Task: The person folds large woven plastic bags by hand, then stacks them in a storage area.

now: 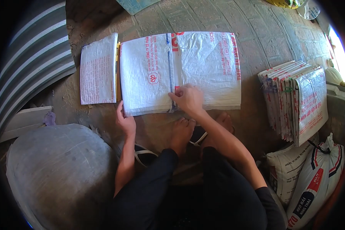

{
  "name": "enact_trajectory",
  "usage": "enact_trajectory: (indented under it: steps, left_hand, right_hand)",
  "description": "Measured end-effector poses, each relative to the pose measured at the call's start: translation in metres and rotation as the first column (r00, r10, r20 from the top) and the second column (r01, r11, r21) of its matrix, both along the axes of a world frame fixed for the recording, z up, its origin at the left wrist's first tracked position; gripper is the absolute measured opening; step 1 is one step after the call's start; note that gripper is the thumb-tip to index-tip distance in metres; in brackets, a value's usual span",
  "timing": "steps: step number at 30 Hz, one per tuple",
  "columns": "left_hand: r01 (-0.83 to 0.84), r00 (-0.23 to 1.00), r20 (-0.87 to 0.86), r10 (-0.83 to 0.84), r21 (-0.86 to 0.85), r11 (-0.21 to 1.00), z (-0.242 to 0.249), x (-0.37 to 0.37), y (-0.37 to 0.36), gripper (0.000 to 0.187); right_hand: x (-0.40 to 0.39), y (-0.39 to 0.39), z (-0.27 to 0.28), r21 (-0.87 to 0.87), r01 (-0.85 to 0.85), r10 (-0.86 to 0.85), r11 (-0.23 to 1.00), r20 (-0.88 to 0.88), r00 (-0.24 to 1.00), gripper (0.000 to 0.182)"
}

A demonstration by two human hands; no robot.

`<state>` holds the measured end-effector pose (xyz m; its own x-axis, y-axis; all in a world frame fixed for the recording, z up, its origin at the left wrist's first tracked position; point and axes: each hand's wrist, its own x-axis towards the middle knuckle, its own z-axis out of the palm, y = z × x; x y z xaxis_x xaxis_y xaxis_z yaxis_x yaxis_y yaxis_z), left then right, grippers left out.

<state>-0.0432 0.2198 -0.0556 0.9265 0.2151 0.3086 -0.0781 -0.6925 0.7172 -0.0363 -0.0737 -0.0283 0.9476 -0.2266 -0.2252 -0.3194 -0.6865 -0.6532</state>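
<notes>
A wide stack of flattened white woven sacks point(207, 73) with red print lies on the floor before me. A dark blue cord point(170, 61) runs down its middle, from the far edge towards the near one. My left hand point(125, 122) holds the near left corner, fingers along the side edge. Over the middle of the sacks, my right hand point(188, 99) has its fingers curled in beside the cord. What its fingertips pinch, if anything, is hidden. Left of the stack lies a smaller folded white sack point(98, 71), with a narrow yellow strip point(118, 73) between them.
A bundle of folded sacks point(295, 96) stands on the right, above two filled sacks, one pale point(289, 168) and one tied white point(316, 184). Left are a large round grey surface point(61, 172) and corrugated sheet metal point(38, 50). My feet point(182, 134) are close to the stack's near edge.
</notes>
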Motion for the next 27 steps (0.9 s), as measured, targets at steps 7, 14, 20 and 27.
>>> enact_trajectory:
  steps: [7,14,20,27]
  left_hand:
    - [0.001,0.999,-0.036,-0.002,-0.032,0.999,-0.003,-0.004,-0.002,0.042]
    - [0.154,0.988,-0.044,-0.149,0.394,0.906,0.018,-0.002,-0.004,0.049]
    - [0.475,0.877,-0.123,-0.465,0.373,0.797,0.029,0.002,0.013,0.053]
    - [0.575,0.799,-0.377,-0.469,0.247,0.780,0.019,0.015,0.006,0.079]
  right_hand:
    - [-0.001,0.005,0.001,0.049,0.032,-0.030,0.998,-0.038,0.999,0.032]
    - [0.002,0.000,0.003,0.087,0.051,-0.043,0.995,-0.098,0.994,0.028]
    - [-0.002,0.006,-0.002,0.013,0.046,-0.046,0.999,0.006,0.999,0.027]
    - [0.001,0.004,-0.002,0.005,0.028,-0.028,1.000,-0.038,0.999,0.030]
